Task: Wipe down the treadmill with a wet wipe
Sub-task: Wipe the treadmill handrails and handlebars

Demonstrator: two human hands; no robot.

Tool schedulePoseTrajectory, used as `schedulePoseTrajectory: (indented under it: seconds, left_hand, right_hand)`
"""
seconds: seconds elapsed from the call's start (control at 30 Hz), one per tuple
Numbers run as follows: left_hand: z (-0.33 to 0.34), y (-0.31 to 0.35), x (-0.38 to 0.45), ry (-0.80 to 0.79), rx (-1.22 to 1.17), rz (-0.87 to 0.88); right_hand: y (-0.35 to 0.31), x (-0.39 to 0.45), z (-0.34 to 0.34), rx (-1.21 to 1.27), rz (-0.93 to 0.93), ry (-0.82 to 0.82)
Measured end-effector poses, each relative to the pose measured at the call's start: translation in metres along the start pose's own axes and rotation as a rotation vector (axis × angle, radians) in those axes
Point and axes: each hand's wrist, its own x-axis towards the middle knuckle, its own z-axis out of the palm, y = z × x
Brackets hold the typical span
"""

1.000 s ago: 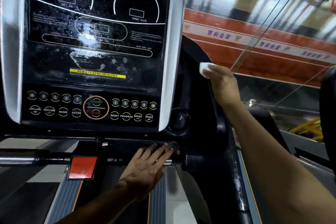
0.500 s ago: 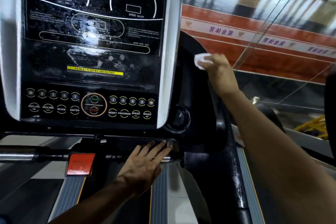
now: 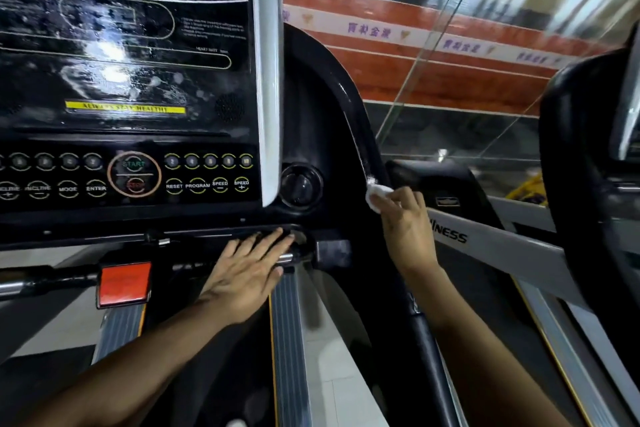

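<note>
**Wipe pinched on the right frame, lower end**

Your wipe (image 3: 377,196) is a small white wad, soft and damp by the look of it, so it should fold to the curve of whatever you press it on but could ball up or slip from a light pinch. Hold it by the bunched back edge, as you do now, and press with the fingertips behind it. It sits against the lower end of the black side frame (image 3: 349,104), just right of the round knob (image 3: 300,185); a pale wet streak runs up the frame above it.

Your right hand (image 3: 407,222) is curled, fingers closed on the wipe. Your left hand (image 3: 251,272) lies flat and open, fingers spread, resting on the bar (image 3: 45,279) under the console (image 3: 128,80); it has hold of nothing.

The console face is speckled with droplets and smears, so I judge it needs more work. The knob's recess and the red tab (image 3: 124,284) near your left hand are the awkward spots. Mind the START and STOP buttons (image 3: 134,174) when you pass over them. Another machine (image 3: 588,156) stands close on the right, limiting elbow room.
</note>
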Motion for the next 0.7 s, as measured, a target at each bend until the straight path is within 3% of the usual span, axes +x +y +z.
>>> schedulePoseTrajectory:
  seconds: [0.17,0.5,0.7]
  left_hand:
    - [-0.002,0.002,0.001,0.005,0.054,0.000]
    - [-0.009,0.005,0.002,-0.037,0.066,-0.004]
    - [-0.010,0.004,0.002,0.003,0.072,0.015]
  right_hand:
    - [-0.002,0.012,-0.004,-0.042,-0.066,-0.022]
    - [-0.032,0.197,0.016,-0.116,-0.199,-0.010]
    - [-0.019,0.136,0.014,-0.084,-0.109,0.021]
